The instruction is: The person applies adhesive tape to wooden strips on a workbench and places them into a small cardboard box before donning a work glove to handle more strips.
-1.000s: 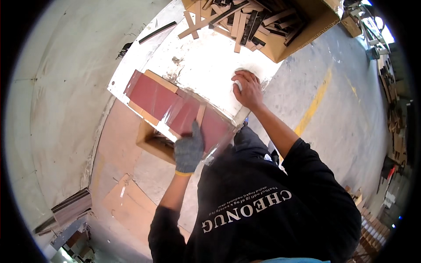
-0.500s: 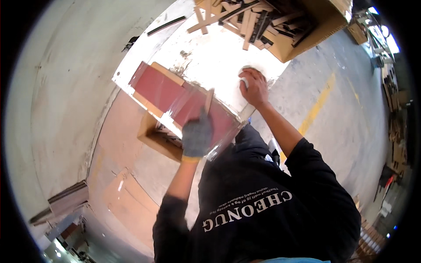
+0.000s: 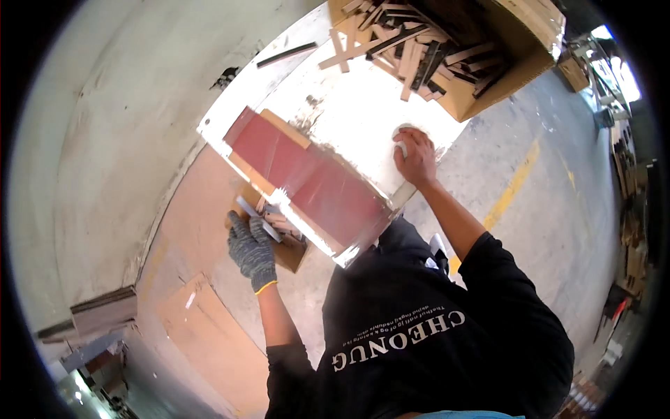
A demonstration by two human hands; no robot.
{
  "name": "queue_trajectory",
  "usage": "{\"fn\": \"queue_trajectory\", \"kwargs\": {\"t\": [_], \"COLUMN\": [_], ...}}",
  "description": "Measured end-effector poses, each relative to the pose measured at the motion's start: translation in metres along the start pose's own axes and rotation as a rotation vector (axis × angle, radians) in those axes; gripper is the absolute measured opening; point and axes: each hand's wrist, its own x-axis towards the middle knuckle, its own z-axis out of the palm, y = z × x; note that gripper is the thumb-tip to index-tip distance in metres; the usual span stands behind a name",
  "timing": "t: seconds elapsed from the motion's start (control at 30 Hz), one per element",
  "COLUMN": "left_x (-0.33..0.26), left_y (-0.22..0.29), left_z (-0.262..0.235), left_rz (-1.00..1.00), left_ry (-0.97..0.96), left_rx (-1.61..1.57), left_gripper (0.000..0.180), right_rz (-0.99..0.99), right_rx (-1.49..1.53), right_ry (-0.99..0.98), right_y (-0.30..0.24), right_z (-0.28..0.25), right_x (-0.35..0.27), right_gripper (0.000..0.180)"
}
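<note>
My left hand, in a grey knit glove with a yellow cuff, is closed on a thin narrow wooden strip. It holds the strip over a small cardboard box of similar strips, below the table's left edge. On the white tabletop my bare right hand rests with its fingers curled over something pale, mostly hidden under them. Between the hands lies a long dark-red sheet, flat along the near edge, with tan strips bordering it and shiny clear film or tape over parts.
A large cardboard box stands at the far right of the table, its tan and black strips spilling out. One dark strip lies alone near the far left edge. A pale wall rises at left; flat cardboard covers floor below.
My left hand has moved from over the red sheet, left and off the table to the small box, still holding a strip. My right hand stays at the same spot on the table.
</note>
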Motion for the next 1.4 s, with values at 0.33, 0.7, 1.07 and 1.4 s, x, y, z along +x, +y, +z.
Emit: {"fn": "queue_trajectory", "kwargs": {"t": [0.33,0.7,1.07,1.4], "left_x": [0.065,0.078,0.087,0.096], "left_y": [0.287,0.269,0.080,-0.032], "left_z": [0.059,0.081,0.025,0.039], "left_rz": [0.550,0.355,0.205,0.268], "left_ry": [-0.389,-0.669,-0.369,-0.401], "left_rx": [-0.567,-0.506,0.090,-0.130], "left_gripper": [0.038,0.024,0.046,0.043], "right_rz": [0.002,0.027,0.035,0.336], "right_rx": [0.087,0.146,0.119,-0.213], "right_ry": [0.080,0.077,0.001,0.038], "right_y": [0.015,0.023,-0.004,-0.025], "right_z": [-0.010,-0.012,-0.005,0.018], "right_x": [0.005,0.007,0.009,0.000], "right_gripper": [0.016,0.015,0.014,0.040]}}
